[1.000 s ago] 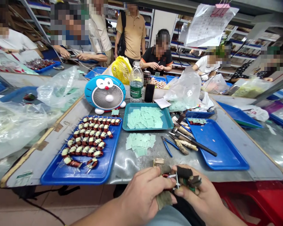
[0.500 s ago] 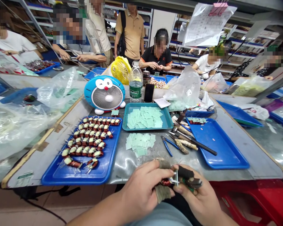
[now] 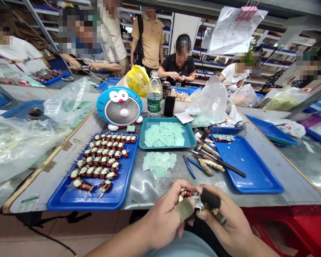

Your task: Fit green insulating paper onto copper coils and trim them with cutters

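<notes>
In front of my lap, my left hand [image 3: 167, 210] pinches a copper-wound toroidal coil [image 3: 185, 195] with silvery wire leads pointing right. A cloth wrap covers its thumb. My right hand [image 3: 227, 217] closes from the other side, a black wrap on one finger, holding a thin pale board [image 3: 199, 203] edge-on at the leads. A dark object [image 3: 219, 216], partly hidden, lies within the right hand; I cannot make out its kind. Beyond, loose green boards [image 3: 159, 164] lie on the metal bench, and more fill a teal tray [image 3: 141, 142].
At left, a blue tray [image 3: 123, 192] carries rows of coils. Blue-handled cutters [image 3: 189, 166] and several hand tools [image 3: 211, 162] lie right of centre, beside another blue tray [image 3: 254, 175]. A cartoon fan [image 3: 120, 107], bottle [image 3: 154, 96] and phone [image 3: 169, 106] stand behind. Co-workers sit opposite.
My left hand has turned, showing more of the coil, its fingers repositioned around it. My right-hand fingers have shifted, and the dark object there shows less. The trays have not changed.
</notes>
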